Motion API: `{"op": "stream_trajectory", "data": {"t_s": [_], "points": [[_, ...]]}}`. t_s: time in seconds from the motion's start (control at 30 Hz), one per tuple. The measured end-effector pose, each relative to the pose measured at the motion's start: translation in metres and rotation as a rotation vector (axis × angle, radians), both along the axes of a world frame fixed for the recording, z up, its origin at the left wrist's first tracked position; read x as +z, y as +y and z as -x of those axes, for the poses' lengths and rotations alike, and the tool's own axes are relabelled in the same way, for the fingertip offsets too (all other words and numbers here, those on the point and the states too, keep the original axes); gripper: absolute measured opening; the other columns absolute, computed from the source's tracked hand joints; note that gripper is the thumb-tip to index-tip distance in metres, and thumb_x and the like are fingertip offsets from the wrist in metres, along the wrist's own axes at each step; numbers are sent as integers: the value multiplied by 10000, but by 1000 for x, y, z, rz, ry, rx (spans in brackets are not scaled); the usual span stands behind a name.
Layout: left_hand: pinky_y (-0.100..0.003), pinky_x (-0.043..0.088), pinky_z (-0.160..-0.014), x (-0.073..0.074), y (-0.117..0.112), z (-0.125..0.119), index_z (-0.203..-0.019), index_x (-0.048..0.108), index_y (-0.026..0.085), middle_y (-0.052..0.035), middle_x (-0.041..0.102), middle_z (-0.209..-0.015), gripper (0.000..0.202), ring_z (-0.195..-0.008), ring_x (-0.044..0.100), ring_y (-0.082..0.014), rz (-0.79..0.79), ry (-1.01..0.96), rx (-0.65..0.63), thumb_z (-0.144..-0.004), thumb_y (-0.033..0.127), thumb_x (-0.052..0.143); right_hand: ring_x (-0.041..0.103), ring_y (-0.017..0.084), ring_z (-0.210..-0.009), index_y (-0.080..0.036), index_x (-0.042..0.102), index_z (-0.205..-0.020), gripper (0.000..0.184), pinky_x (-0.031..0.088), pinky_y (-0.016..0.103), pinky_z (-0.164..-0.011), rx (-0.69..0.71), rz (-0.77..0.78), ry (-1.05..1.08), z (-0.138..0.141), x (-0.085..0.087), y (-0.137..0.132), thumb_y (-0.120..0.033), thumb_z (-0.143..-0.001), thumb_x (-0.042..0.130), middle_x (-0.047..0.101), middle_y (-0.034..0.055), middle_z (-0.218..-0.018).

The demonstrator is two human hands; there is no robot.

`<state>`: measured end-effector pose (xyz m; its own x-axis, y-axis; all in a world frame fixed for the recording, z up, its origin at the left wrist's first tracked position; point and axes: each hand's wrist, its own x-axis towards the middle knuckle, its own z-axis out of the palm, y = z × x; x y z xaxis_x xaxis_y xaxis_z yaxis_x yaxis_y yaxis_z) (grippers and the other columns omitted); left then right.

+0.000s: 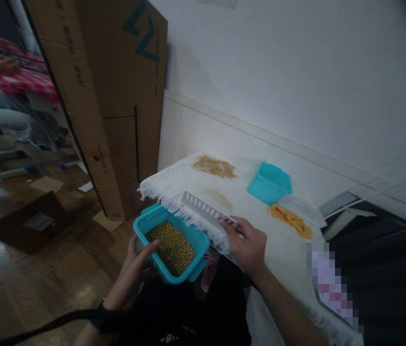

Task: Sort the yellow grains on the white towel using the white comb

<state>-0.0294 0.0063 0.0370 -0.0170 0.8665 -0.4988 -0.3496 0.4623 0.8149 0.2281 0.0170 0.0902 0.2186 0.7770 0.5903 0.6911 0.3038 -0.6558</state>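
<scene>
My left hand grips a blue plastic container by its near left side, thumb over the rim. Inside lie many small greenish-yellow beans. The container is tilted toward me, just off the table's fringed edge. My right hand is closed on one end of a white slotted plastic piece, which lies over the table edge beside the container. Behind it, a loose spread of pale yellow beans rests on the white cloth. Nearer is a thin patch of tan grains.
A second blue container stands near the wall, with a crumpled orange-yellow cloth or bag beside it. A tall cardboard box is at the left. Another person's hand shows at far left. A dark object lies at right.
</scene>
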Motion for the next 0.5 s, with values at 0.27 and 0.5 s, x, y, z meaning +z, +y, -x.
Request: {"op": "stream_trajectory", "data": {"t_s": [0.27,0.5], "points": [[-405,640,-758,-2,3,2,-1608,275,381,-147,642,-1431,991,-923,785,-267,26,-6,2,-799,449,845,772,223,-655,-321,818,-858,109,624,312,-635,101,5,-11,8,-1,-20,-391,-860,735,812,13,-786],[-408,644,-732,-6,8,5,-1570,318,388,-139,654,-1394,889,-859,789,-259,56,18,-41,-827,441,803,776,243,-798,-222,680,-918,368,632,330,-700,-139,-65,478,-33,6,-7,-514,-760,838,803,69,-866]]}}
